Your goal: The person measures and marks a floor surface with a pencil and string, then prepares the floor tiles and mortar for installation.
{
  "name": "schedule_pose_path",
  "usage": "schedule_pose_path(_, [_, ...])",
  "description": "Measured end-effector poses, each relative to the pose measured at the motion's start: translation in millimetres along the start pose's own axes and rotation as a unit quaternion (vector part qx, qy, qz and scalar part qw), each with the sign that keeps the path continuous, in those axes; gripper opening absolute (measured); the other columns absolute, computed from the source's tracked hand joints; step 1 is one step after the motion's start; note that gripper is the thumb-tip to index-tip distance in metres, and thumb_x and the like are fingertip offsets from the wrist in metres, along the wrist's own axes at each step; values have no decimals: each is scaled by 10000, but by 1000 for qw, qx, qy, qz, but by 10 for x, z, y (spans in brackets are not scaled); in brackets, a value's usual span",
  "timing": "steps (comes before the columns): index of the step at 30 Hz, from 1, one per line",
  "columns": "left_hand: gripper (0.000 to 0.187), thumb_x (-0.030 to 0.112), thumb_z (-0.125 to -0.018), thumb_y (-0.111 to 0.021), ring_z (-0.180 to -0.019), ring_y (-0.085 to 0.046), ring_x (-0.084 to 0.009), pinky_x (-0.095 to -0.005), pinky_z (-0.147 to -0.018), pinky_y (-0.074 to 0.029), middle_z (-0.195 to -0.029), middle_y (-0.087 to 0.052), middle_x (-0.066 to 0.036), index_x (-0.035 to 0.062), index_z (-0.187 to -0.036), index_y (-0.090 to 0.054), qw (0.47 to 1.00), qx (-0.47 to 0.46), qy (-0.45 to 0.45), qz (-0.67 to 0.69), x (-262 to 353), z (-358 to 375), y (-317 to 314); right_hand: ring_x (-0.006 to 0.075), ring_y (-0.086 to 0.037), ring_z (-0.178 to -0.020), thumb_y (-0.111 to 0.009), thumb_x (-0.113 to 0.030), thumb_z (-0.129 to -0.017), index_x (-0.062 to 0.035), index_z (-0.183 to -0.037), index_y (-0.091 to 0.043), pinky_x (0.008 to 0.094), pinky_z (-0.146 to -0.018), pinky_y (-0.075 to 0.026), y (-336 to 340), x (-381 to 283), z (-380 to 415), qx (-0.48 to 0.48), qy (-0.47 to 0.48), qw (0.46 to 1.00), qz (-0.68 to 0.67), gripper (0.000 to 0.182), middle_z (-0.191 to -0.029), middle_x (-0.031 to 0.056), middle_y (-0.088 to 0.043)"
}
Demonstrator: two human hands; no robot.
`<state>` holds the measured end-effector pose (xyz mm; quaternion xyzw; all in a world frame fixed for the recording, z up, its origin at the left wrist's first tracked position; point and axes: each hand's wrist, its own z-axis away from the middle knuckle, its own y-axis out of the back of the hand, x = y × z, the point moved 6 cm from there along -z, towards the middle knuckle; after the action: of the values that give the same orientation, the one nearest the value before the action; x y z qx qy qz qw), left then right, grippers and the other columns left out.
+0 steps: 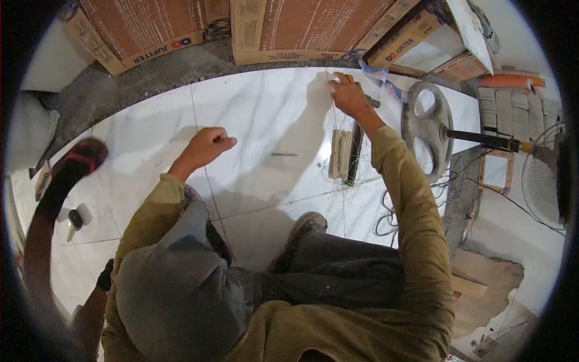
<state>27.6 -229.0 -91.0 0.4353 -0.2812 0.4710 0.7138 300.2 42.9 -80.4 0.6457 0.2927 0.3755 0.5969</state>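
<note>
My left hand (pixel 208 146) is closed above the white tile floor (pixel 253 114), its thumb against the curled fingers; whatever it may hold is hidden. At the far side of the floor, my right hand (pixel 350 95) is closed with its fingertips down by a tile joint. A dark handle-like end (pixel 373 101) shows beside its wrist, but the rest of that object is hidden. Between the hands lies a thin metal rod (pixel 284 154), like a nail or a bit. Below my right hand are beige bundled strips (pixel 341 154) alongside a dark bar (pixel 354 154).
Cartons marked JUPITER (pixel 250 48) line the far edge. At right stands a fan's grey base (pixel 410 120) with a black pole (pixel 482 140); looped cable (pixel 386 220) lies nearby. A crumpled blue wrapper (pixel 377 73) is behind. Another person's shod foot (pixel 87 157) is at left.
</note>
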Motion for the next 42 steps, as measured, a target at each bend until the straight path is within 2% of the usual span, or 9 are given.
schedule_pose_path(5, [306,328,-888,-677,-586,-408,-100,-286,-567,-394,-660,-525,-4,24,-919,-678,993,38,-90,64,328,-278,133,290,-669,-748,-599,-179,-868,-53,-949,-625,404,-709,-535,297,93,-189,-75,-71,928,-359,153,-826,138,-670])
schedule_pose_path(8, [606,370,-887,-689,-628,-433,-73,-246,-645,-428,-1014,-589,-40,86,-1381,-484,989,6,-97,116,735,-232,85,252,-651,-739,-615,-161,-871,-32,-931,-599,369,-691,-519,866,-547,-194,-160,-162,838,-495,143,-842,142,-651])
schedule_pose_path(15, [452,417,-973,-563,-643,-489,-66,-234,-583,-401,-842,-610,-37,25,-1189,-624,960,-187,-48,201,655,-3,-458,388,-667,-814,-550,-120,-908,-37,-1040,-595,454,-753,-524,1294,-2130,370,-162,-133,782,-587,162,-918,190,-680])
schedule_pose_path(21, [433,353,-1039,-414,-536,-415,-51,-217,-490,-334,-698,-574,-22,-8,-1000,-649,962,-80,-138,223,-161,201,130,374,-661,-768,-586,-199,-906,-38,-926,-614,474,-732,-521,944,-1633,1143,-374,-4,850,-372,164,-789,184,-658])
schedule_pose_path(28, [458,447,-1038,-339,-472,-272,-39,-219,-434,-209,-628,-472,27,83,-937,-598,924,166,75,336,-887,312,1412,345,-616,-851,-582,-59,-743,-24,-985,-601,466,-691,-510,743,384,3298,-256,36,962,-92,245,-926,156,-593])
schedule_pose_path(31, [467,489,-1026,-374,-461,-260,-52,-233,-430,-210,-583,-358,56,79,-956,-587,897,89,77,426,-864,275,1441,330,-608,-1005,-572,-181,-871,-21,-1086,-610,424,-863,-495,136,763,4674,-490,105,863,-66,270,-1054,171,-637])
schedule_pose_path(33, [469,498,-1018,-394,-459,-254,-56,-239,-426,-208,-569,-335,61,73,-954,-582,878,94,75,463,-783,272,1438,353,-577,-1102,-672,-172,-793,-17,-1166,-595,418,-931,-481,734,90,3807,-650,40,750,-112,411,-1126,202,-621])
schedule_pose_path(39, [363,359,-1010,-452,-495,-410,-120,-282,-471,-361,-606,-466,1,35,-932,-596,926,-1,117,359,-636,203,1074,333,-600,-1026,-703,-87,-756,20,-1171,-561,416,-885,-498,1816,-1673,805,-454,50,876,-156,451,-1037,212,-598])
schedule_pose_path(42, [264,212,-909,-514,-805,-557,-229,-365,-799,-434,-839,-603,-79,25,-1072,-605,981,78,-122,130,-825,75,821,369,-603,-989,-698,-80,-744,22,-1015,-536,457,-828,-513,2205,-2303,267,-389,163,897,-134,331,-1030,203,-579])
